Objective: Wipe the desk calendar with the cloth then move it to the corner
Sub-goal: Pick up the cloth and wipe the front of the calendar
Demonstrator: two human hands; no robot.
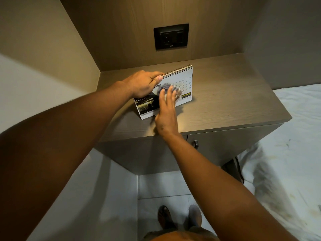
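The person's right hand (166, 112) lies flat, fingers stretched, and presses a crumpled grey cloth (165, 86) on the front page of the white spiral-bound desk calendar (184, 80). The wiping step seems to be in hand. The left hand (144, 84) is closed on the calendar's upper left edge, thumb in front, to keep it steady. The calendar stands like a tent near the middle of the grey-brown wooden bedside table (234, 101), showing a dark photo and date grid. Next it likely must be carried to the corner.
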